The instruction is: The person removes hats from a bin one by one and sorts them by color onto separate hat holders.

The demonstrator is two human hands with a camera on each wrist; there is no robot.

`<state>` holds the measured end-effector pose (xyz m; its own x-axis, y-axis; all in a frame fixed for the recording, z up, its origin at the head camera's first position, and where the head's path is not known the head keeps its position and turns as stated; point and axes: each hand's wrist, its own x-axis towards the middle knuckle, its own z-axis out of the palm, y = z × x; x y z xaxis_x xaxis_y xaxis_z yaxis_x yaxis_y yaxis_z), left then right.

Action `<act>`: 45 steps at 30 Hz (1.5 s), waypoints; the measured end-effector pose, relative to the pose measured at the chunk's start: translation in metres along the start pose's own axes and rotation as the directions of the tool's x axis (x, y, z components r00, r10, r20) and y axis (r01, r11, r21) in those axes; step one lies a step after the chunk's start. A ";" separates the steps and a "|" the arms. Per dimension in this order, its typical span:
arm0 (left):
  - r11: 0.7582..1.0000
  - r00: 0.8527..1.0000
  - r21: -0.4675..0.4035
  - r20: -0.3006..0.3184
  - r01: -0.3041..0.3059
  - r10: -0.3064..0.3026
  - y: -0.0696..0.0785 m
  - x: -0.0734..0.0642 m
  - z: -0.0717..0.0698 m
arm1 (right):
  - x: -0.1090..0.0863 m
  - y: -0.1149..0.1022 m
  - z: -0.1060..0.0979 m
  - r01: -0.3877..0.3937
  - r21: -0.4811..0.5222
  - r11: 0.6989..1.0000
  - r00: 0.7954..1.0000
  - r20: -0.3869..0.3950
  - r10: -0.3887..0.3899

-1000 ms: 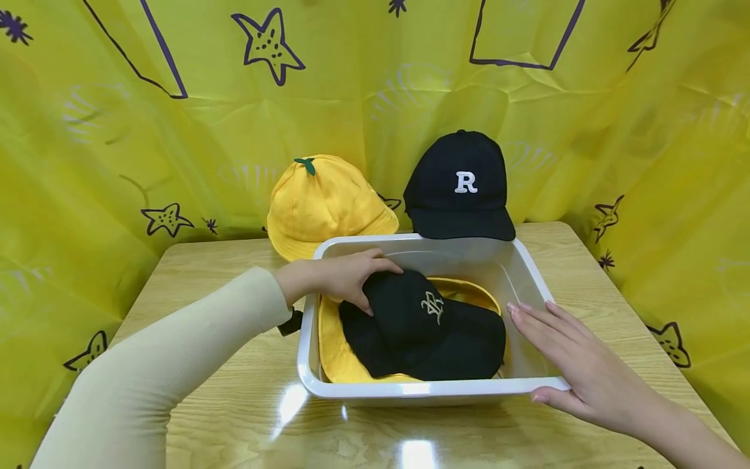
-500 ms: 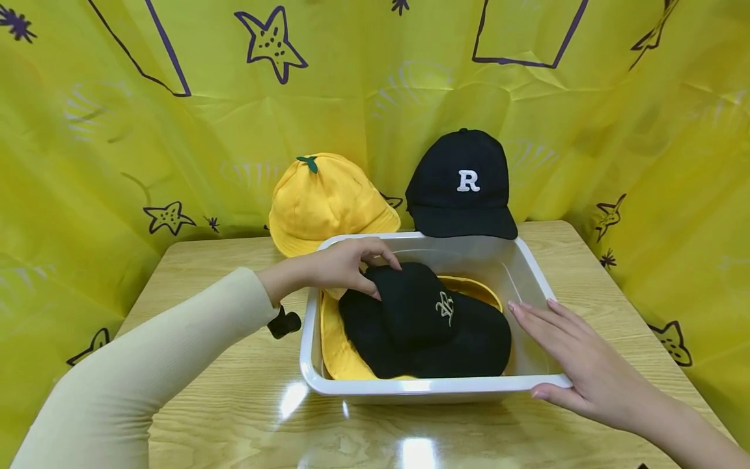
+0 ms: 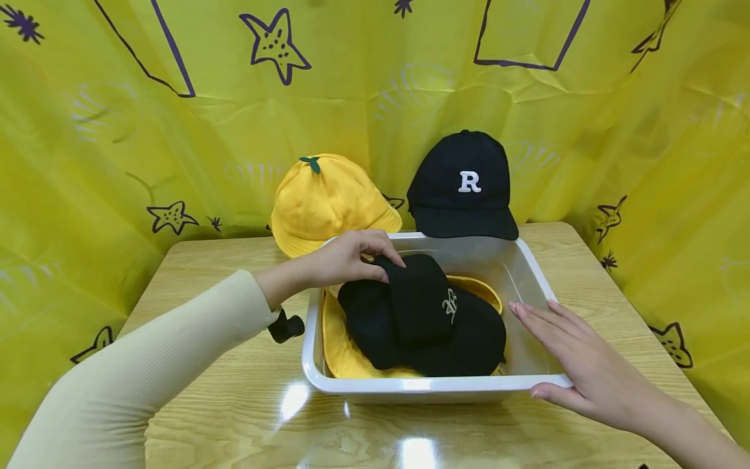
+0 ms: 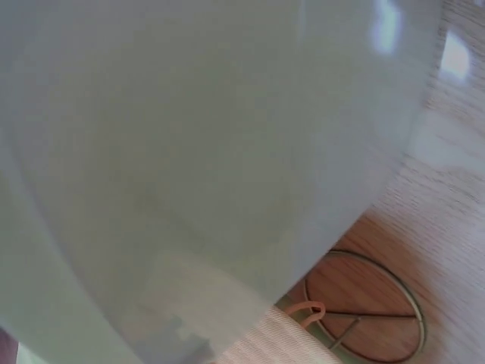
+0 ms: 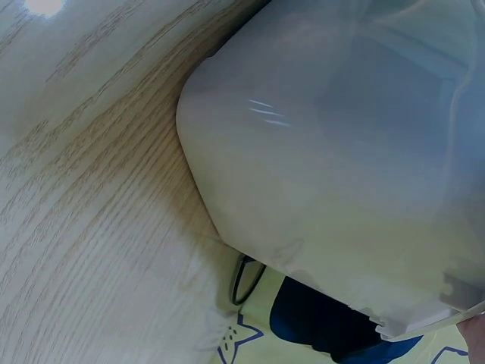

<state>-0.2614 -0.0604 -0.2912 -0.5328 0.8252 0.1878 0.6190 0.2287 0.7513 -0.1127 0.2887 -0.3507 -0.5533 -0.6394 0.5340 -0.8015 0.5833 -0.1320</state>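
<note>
My left hand (image 3: 351,257) pinches the edge of a black cap (image 3: 418,293) with gold embroidery, thumb and fingers at its upper left. The cap is inside a white plastic bin (image 3: 410,385), and black fabric spreads out on both sides of its crown. Under it lies a yellow hat (image 3: 342,352), mostly covered. With fairly straight fingers, my right hand (image 3: 580,365) rests over the bin's right rim, its thumb at the front corner. Both wrist views are mostly filled by the bin's pale outer wall (image 4: 212,152).
Behind the bin, a yellow hat with a green leaf tip (image 3: 334,202) stands at left and a black cap with a white R (image 3: 463,189) at right. A wire ring base (image 4: 379,303) shows in the left wrist view. Yellow patterned curtains (image 3: 363,98) enclose the wooden table (image 3: 234,391).
The left hand has moved up and slightly right, lifting and tilting the pinched side of the embroidered cap. The right hand has stayed on the bin's rim.
</note>
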 end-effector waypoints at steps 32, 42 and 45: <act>0.965 0.954 -0.110 -0.213 -0.239 0.212 0.063 0.005 -0.057 | -0.005 -0.002 -0.002 -0.035 0.010 0.999 0.999 0.042 0.034; 0.944 0.929 -0.168 -0.291 -0.283 0.227 0.079 0.020 -0.069 | -0.001 -0.005 -0.010 -0.088 -0.007 0.996 0.990 0.106 0.088; 0.950 0.935 -0.160 -0.279 -0.269 0.218 0.083 0.025 -0.068 | 0.005 -0.007 -0.014 -0.110 -0.021 0.994 0.987 0.117 0.112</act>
<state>-0.2626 -0.0562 -0.1808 -0.5243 0.6773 0.5162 0.6391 -0.0876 0.7641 -0.1068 0.2887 -0.3358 -0.6622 -0.6245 0.4142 -0.7307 0.6605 -0.1725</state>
